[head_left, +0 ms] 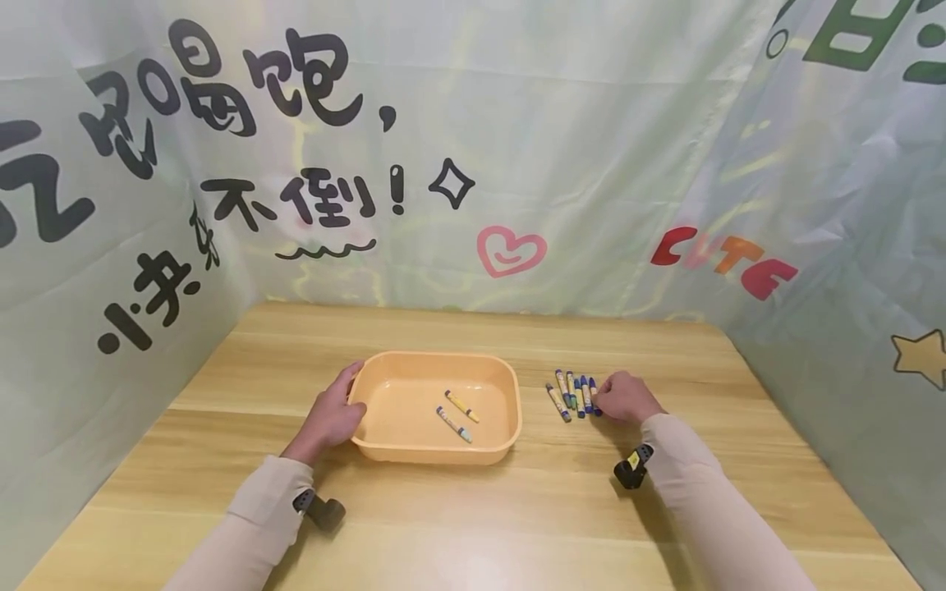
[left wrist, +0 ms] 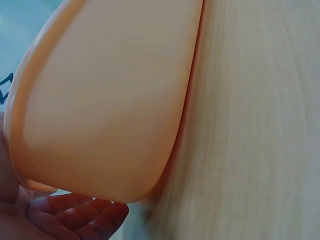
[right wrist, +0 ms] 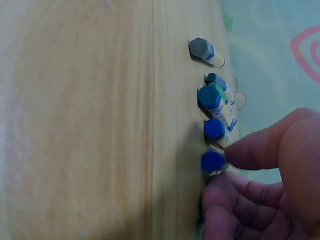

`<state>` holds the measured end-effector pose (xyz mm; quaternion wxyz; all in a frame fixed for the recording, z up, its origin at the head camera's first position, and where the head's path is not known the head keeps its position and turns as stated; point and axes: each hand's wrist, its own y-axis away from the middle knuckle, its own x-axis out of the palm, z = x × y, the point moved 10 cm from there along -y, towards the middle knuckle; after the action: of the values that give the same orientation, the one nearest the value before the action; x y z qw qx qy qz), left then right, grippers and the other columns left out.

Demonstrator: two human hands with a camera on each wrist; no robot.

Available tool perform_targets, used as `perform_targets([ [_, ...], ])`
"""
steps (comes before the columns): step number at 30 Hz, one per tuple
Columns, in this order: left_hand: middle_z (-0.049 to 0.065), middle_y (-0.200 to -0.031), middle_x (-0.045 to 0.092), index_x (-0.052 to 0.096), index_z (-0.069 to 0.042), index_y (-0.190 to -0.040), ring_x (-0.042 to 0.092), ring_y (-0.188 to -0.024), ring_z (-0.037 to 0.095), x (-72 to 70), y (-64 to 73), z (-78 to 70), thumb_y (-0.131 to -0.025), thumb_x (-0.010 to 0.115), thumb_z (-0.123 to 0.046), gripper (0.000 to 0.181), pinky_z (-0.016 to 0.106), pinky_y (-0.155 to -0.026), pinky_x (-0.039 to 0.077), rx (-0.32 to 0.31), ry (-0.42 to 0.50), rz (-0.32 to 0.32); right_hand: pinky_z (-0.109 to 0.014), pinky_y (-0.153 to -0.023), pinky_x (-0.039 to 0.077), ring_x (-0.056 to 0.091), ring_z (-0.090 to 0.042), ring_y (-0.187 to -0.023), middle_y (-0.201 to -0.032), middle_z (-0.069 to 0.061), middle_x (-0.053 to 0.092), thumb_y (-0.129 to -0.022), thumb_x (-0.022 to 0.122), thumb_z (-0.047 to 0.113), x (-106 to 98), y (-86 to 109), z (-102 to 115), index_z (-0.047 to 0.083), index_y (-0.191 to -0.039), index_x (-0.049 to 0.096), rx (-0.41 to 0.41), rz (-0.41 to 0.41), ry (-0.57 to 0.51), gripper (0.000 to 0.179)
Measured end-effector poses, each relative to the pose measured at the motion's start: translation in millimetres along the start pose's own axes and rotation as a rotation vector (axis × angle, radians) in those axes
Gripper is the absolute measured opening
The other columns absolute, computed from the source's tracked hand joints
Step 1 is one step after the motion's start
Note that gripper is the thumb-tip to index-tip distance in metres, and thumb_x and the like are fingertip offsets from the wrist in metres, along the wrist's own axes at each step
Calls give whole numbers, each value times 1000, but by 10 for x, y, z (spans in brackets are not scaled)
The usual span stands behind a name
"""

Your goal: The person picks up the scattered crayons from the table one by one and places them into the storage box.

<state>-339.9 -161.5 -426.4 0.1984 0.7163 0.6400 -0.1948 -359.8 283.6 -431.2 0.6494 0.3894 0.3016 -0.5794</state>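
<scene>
A peach plastic basin (head_left: pixel 436 453) stands on the table. Its left end is held by my left hand (head_left: pixel 336 414), thumb over the rim and fingers along the outside wall, as the left wrist view (left wrist: pixel 75 215) partly shows. Inside lie a yellow crayon (head_left: pixel 461 406) and a pale green crayon (head_left: pixel 453 424). Right of the basin, several paper-wrapped crayons (head_left: pixel 562 386) lie in a loose row. At the row's right end my right hand (head_left: pixel 624 398) pinches a blue crayon (right wrist: pixel 214 161) between thumb and finger. Part of that crayon is hidden by the hand.
The wooden table (head_left: pixel 458 525) runs back to a printed fabric curtain (head_left: pixel 517 123), which also hangs along both sides. A grey-ended crayon (right wrist: pixel 201 48) lies a little apart from the others. Small black cameras are strapped to both wrists.
</scene>
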Motion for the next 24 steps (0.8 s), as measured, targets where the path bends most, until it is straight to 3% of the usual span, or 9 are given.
perform_targets([
  [5,31,-141,42,22,-6,-153,65,-95,31,-18,8,-27,-84,46,0,73,35,-67,55,6,-3,-4,-23,-43,27,28,-8,-42,-45,8,29,-76,53,7,-3,11,28,19,-48,38,-1,-1,53,33],
  [11,31,-142,42,21,-5,-153,65,-94,31,-14,4,-37,-85,46,0,73,35,-67,55,15,-9,1,-24,-43,29,24,-8,-42,-45,9,25,-75,49,2,-19,6,117,19,-47,35,-55,-38,156,36],
  [20,31,-142,41,20,-5,-153,63,-100,33,8,8,6,-85,46,0,73,35,-70,55,7,-6,2,-23,-44,27,28,-8,-41,-44,7,33,-92,49,12,-31,23,26,18,-49,38,-14,20,51,45],
  [24,31,-142,41,19,-5,-154,64,-100,33,17,17,21,-85,46,0,74,35,-70,55,3,-2,5,-25,-45,30,32,-9,-41,-46,6,34,-92,48,12,-45,37,36,19,-51,36,-19,38,-13,43],
])
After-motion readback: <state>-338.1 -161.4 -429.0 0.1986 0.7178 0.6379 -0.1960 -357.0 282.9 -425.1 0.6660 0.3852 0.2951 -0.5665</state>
